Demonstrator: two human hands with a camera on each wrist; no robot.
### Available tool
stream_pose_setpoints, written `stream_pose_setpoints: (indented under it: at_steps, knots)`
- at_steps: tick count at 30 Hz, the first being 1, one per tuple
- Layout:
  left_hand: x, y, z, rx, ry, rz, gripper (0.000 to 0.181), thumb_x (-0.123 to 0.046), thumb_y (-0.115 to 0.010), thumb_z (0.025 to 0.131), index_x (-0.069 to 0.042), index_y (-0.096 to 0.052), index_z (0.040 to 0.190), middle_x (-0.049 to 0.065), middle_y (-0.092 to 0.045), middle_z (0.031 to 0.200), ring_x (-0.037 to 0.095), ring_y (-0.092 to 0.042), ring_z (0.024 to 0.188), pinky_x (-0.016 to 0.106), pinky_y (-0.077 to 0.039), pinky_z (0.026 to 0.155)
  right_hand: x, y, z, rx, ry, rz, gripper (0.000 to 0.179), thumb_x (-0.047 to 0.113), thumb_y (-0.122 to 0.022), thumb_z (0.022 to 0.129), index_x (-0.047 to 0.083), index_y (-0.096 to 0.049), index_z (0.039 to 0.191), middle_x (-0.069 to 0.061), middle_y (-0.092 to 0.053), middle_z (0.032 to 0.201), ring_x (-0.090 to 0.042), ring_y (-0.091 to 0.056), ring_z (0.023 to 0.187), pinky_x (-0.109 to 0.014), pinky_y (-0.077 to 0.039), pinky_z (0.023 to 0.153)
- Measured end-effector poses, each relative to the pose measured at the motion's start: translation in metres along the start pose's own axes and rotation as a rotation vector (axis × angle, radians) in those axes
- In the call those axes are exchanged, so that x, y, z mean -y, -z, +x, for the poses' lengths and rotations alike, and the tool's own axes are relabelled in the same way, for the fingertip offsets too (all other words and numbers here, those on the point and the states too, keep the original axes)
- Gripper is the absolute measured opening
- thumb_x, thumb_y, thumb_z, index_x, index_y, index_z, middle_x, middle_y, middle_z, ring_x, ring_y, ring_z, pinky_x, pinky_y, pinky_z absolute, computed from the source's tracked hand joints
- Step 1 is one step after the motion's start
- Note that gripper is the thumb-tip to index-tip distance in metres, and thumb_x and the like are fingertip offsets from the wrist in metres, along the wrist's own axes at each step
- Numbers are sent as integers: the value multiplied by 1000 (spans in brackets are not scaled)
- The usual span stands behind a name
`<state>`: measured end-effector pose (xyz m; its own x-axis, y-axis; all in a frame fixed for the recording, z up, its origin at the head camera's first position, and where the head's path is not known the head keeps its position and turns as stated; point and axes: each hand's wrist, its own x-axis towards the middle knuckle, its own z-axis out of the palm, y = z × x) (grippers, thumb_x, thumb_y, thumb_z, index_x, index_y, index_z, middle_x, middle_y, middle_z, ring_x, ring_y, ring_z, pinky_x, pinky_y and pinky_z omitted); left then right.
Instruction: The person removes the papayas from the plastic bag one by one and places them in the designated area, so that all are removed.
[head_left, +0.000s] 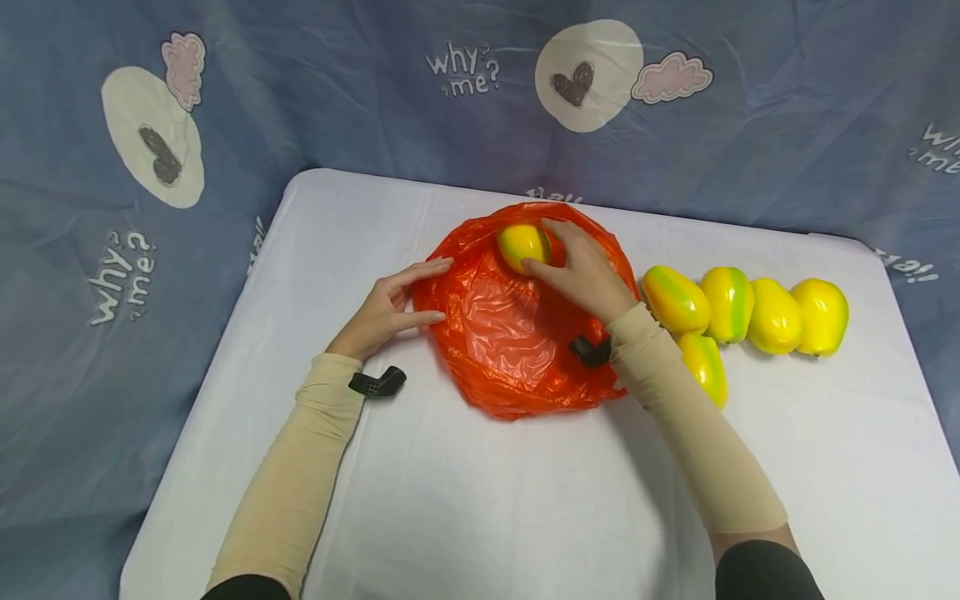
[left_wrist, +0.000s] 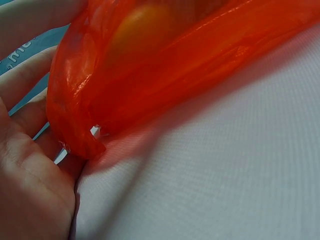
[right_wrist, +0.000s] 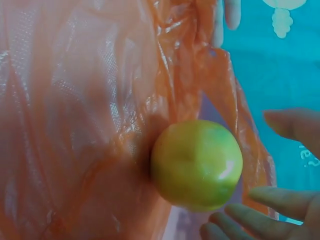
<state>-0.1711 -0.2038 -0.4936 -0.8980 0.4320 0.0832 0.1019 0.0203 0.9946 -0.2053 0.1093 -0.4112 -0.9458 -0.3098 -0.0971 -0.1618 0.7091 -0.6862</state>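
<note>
A thin red plastic bag [head_left: 502, 333] lies spread on the white table with its mouth open upward. Inside its far part sits a yellow-green mango [head_left: 521, 246]. My right hand [head_left: 588, 271] is over the bag beside this mango; in the right wrist view its thumb and fingers [right_wrist: 270, 220] are spread, with the thumb apart from the mango [right_wrist: 197, 165]. Whether the lower fingertips touch it, I cannot tell. At the bag's left rim, my left hand [head_left: 386, 308] rests with extended fingers against the plastic [left_wrist: 75, 95]. Through the bag a blurred mango [left_wrist: 142, 30] shows.
Right of the bag, several mangoes stand in a row, among them a yellow one [head_left: 820, 317]. Another mango [head_left: 705, 367] lies nearer, partly hidden by my right forearm. A blue printed curtain [head_left: 375, 125] hangs behind the white table [head_left: 480, 500].
</note>
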Motion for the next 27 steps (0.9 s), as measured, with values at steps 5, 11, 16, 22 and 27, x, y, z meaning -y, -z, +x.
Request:
stream_pose_setpoints:
  at_steps: [5, 11, 16, 22, 27]
  knots:
    - [0, 0, 0, -1, 5, 4, 69, 3, -80, 84, -8, -56, 148, 3, -50, 160, 14, -33, 155, 40, -20, 133, 5, -3, 9, -16, 18, 13, 73, 44, -70, 96, 12, -44, 156, -9, -48, 159, -27, -45, 145, -48, -38, 125]
    - [1, 0, 0, -4, 7, 4, 68, 3, -79, 85, -8, -56, 148, 1, -51, 159, 13, -33, 155, 40, -19, 133, 9, -6, 20, -24, 46, -3, 68, 39, -72, 96, 9, -48, 153, -10, -54, 153, -27, -52, 135, -46, -44, 120]
    - [2, 0, -1, -1, 10, 9, 68, 3, -79, 85, -7, -55, 148, 1, -51, 159, 13, -33, 155, 40, -20, 133, 8, -6, 28, -15, 62, -24, 69, 35, -74, 95, 5, -48, 152, -13, -54, 152, -28, -52, 134, -45, -43, 120]
    - [2, 0, 0, 2, 3, 8, 68, 3, -79, 85, -7, -56, 148, 1, -51, 159, 13, -34, 155, 39, -20, 133, 8, -5, 33, 15, 37, -46, 74, 34, -78, 92, 5, -47, 153, -12, -54, 152, -28, -52, 132, -45, -43, 120]
    - [1, 1, 0, -2, 5, 7, 69, 3, -79, 84, -8, -56, 148, 1, -51, 159, 13, -34, 155, 40, -20, 133, 7, -7, 34, 24, 41, -69, 76, 31, -80, 89, 4, -47, 152, -13, -55, 150, -28, -53, 128, -46, -45, 118]
